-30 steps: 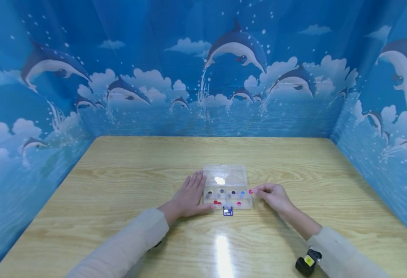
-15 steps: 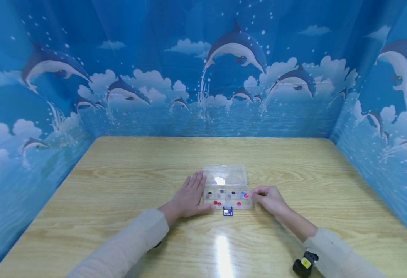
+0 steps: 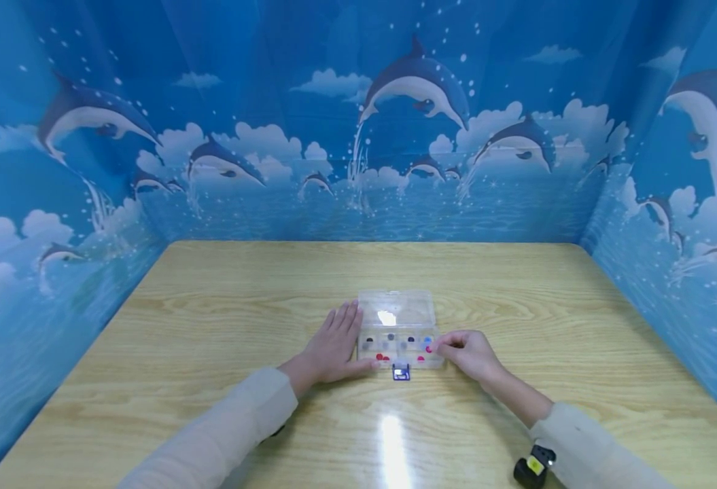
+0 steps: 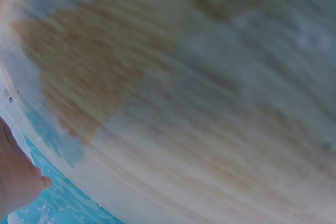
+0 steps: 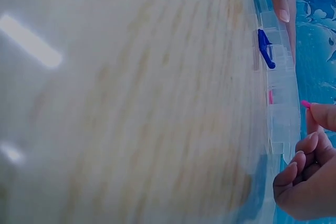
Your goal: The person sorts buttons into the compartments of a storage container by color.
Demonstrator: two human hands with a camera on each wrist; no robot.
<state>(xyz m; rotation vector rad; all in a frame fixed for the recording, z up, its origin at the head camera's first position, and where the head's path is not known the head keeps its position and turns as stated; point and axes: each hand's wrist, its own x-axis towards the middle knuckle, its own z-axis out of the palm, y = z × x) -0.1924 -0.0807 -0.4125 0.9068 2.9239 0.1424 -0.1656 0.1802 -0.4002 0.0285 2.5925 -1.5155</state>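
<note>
A clear plastic compartment box (image 3: 365,352) lies on the table with its lid (image 3: 410,309) folded back. In its compartments are several small round pieces: dark ones and a blue one (image 3: 428,339) in the rear row, red ones (image 3: 380,356) at front left, a pink one (image 3: 421,358) at front right. My right hand (image 3: 471,354) pinches another small pink disc (image 5: 305,104) between thumb and fingertip, above the box's right end. My left hand (image 3: 330,346) lies flat against the box's left side, fingers straight, thumb by its front edge.
A blue latch (image 3: 401,371) sticks out from the middle of the box's front edge. The wood-grain table (image 3: 242,292) reaches back to a dolphin-print curtain (image 3: 260,190) on the far side and both flanks. A black wrist device (image 3: 531,470) hangs under the right sleeve.
My right hand has moved left and slightly toward me, carrying the pink disc from beyond the box's right edge to over its right compartments. The left hand stays in place.
</note>
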